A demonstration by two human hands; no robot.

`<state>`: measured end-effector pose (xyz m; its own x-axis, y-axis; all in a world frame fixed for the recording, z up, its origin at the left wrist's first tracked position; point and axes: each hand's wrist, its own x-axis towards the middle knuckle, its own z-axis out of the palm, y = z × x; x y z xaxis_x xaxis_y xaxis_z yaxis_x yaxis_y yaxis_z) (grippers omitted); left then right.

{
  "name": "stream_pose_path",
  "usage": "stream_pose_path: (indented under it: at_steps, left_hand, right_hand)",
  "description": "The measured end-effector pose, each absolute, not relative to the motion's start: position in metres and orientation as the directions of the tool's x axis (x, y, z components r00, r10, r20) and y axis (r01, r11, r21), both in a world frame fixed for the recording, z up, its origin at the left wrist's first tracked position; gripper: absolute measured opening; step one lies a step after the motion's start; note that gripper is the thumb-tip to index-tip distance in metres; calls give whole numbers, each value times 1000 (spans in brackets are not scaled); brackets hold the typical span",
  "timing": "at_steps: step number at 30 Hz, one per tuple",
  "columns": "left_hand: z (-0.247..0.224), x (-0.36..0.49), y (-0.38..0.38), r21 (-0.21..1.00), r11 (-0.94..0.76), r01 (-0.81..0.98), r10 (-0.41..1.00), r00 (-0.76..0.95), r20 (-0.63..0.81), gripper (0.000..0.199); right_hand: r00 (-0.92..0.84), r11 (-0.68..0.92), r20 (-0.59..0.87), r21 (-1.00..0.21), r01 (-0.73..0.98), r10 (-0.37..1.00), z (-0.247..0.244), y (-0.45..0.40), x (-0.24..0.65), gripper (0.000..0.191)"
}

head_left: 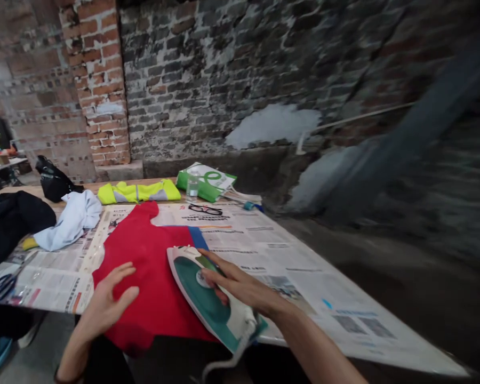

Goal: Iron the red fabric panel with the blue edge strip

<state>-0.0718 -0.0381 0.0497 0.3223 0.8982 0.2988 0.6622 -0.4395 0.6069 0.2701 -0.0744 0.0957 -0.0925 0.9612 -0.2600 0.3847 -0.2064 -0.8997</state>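
The iron (212,311) in my right grip (240,282) looks like smooth plastic; the red garment (142,266) at centre is matt cloth. Printed paper (256,250) covers my worktop (89,187); rough brick (184,80) spans the top.

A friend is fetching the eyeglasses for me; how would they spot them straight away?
On the newspaper-covered table, look past the red cloth to the green-and-white bag at the far end. Just in front of it lie the eyeglasses. Their dark frame sets them apart from the clear, upright cup behind them.
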Motion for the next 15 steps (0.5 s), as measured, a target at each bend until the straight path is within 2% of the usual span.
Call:
stream_pose_path:
  at_steps: [4, 6, 8, 10, 15]
  left_hand:
    - [24, -69, 0, 314, -329, 891, 937, 266, 227, 41]
    - [11, -67, 14, 231, -286, 930, 946, 236, 221, 45]
    - [1, -68, 18, 215, -284, 934, 945, 235, 226, 51]
    - [-5, -69, 17, 202, -277, 939, 947, 231, 223, 53]
    - [-8, -69, 14, 173, -263, 949, 951, 224, 215, 51]
  right_hand:
    - [-210, -136, -243, -896, 423, 947, 101, -75, 257, 74]
    - [-315, -55, -216, -892, 449, 924, 101, -75, 248, 75]
    - [-400, -11, -210, -895, 445, 892, 98, -73, 236, 76]
    - [-409, -14, -209, -902, 431, 888, 94, -67, 218, 75]
    - [-199, -53, -176, -862, 505, 964, 96, -14, 157, 67]
